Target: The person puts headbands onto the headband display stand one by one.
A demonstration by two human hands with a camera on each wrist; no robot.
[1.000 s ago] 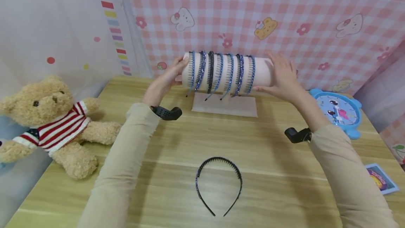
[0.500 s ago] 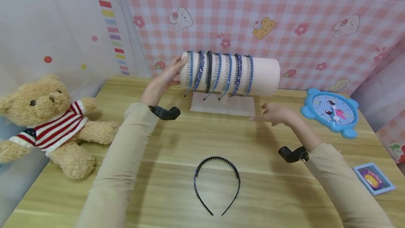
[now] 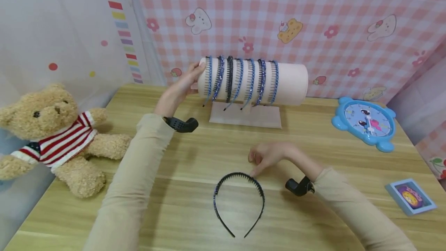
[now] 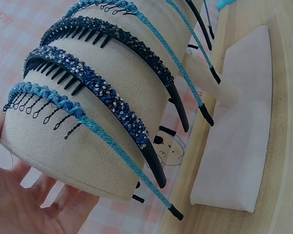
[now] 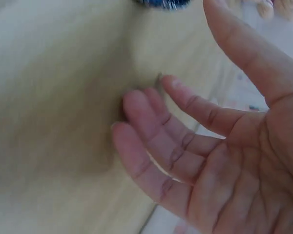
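Note:
A pale pink headband stand point(image 3: 292, 84) lies crosswise at the back, its roll raised over a flat base point(image 3: 245, 116). Several blue, glittery and black headbands sit around the roll, among them a braided blue headband point(image 4: 122, 151) at its left end. My left hand point(image 3: 179, 88) grips that left end, fingers against the end face in the left wrist view. Alone on the table in front lies a dark toothed headband point(image 3: 238, 174), its tips towards me. My right hand point(image 3: 273, 156) hovers just beyond its arch, fingers loosely bent and holding nothing; the right wrist view shows the palm.
A teddy bear point(image 3: 69, 134) in a striped sweater sits at the left of the wooden table point(image 3: 188, 204). To the right are a blue clock point(image 3: 369, 121) and a small blue picture frame point(image 3: 411, 196). A pink checked cloth point(image 3: 258, 18) hangs behind the stand.
My right hand has let go of the roll's right end and come down and towards me, to the loose headband. The left hand keeps its grip on the stand.

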